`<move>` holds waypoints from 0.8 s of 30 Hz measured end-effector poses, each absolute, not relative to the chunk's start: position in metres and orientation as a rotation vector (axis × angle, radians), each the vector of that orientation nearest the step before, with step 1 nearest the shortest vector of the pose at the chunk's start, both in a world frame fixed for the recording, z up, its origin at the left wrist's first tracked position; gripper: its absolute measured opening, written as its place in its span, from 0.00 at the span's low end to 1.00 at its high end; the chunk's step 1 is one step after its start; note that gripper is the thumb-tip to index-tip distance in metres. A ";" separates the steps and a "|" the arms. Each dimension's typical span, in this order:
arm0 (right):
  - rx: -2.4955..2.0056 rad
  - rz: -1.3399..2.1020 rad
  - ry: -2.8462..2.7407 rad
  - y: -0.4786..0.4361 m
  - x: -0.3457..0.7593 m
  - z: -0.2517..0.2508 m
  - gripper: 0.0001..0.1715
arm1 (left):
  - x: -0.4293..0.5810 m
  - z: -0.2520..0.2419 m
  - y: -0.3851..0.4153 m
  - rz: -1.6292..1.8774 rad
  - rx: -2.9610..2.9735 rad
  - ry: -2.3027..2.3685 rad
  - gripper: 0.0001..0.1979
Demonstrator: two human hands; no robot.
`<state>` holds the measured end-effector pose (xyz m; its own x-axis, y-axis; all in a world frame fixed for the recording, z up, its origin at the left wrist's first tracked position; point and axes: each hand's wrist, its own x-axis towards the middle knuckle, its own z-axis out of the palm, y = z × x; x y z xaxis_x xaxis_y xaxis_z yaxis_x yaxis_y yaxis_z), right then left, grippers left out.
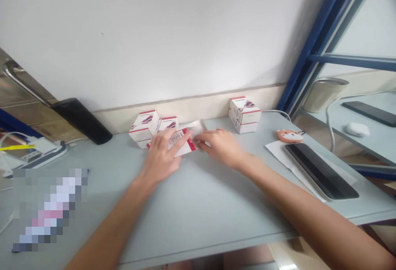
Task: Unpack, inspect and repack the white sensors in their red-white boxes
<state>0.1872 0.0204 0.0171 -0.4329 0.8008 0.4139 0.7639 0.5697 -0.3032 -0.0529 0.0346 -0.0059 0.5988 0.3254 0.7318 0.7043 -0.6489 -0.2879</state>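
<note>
Head view, looking down across a pale blue-grey desk point(198, 216) pushed against a white wall point(139, 35) with a beige skirting strip point(188, 111). A blue metal window frame point(312, 55) rises at 2 o'clock, and past it lie a metal tin point(323, 95), a white mouse point(357, 129) and a dark phone point(369, 113) on a pale surface. A steel handle point(21, 78) leads into a black bar point(82, 120) at 10 o'clock, and a pixelated patch point(49, 210) hides whatever lies at 8 o'clock.

The white carton point(182, 142), with red edging and a barcode, is at the middle of the desk, between both hands. The left hand point(161, 156) has its fingers point(176, 138) slightly spread and clasped over the carton's barcode face. The right hand point(221, 146) reaches its fingers point(201, 140) close together to the carton's right end, touching it; motion blur makes any pinch hard to judge. Two small red-and-white boxes point(144, 129) stand just beyond at 11 o'clock, with a third box point(244, 114) at 1 o'clock. At 3 o'clock, a black tablet point(320, 171) lies on white paper point(280, 152), beside an orange fox-faced trinket point(290, 135).
</note>
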 end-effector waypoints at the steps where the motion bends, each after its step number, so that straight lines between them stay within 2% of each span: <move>1: -1.295 0.124 -2.296 0.022 0.189 0.014 0.11 | -0.053 -0.003 0.034 -0.877 -2.274 -0.770 0.51; 7: -1.304 -0.164 -2.381 0.024 0.196 0.015 0.04 | -0.049 0.004 0.028 -0.899 -2.313 -0.677 0.46; 13: -1.148 -0.275 -2.534 0.029 0.201 0.020 0.08 | -0.043 -0.008 0.030 -1.107 -2.427 -0.981 0.40; 19: -1.094 -0.082 -2.317 0.035 0.218 0.030 0.14 | -0.035 0.001 0.034 -1.197 -2.549 -1.286 0.36; 24: -0.927 0.100 -1.970 0.038 0.230 0.037 0.12 | -0.031 0.029 0.042 -1.281 -2.847 -1.461 0.43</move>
<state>0.2300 0.0379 0.0369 -0.2877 0.6419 0.7108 0.5668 0.7123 -0.4139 -0.0307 0.0419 0.0293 0.3791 0.7959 0.4721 0.5725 -0.6025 0.5561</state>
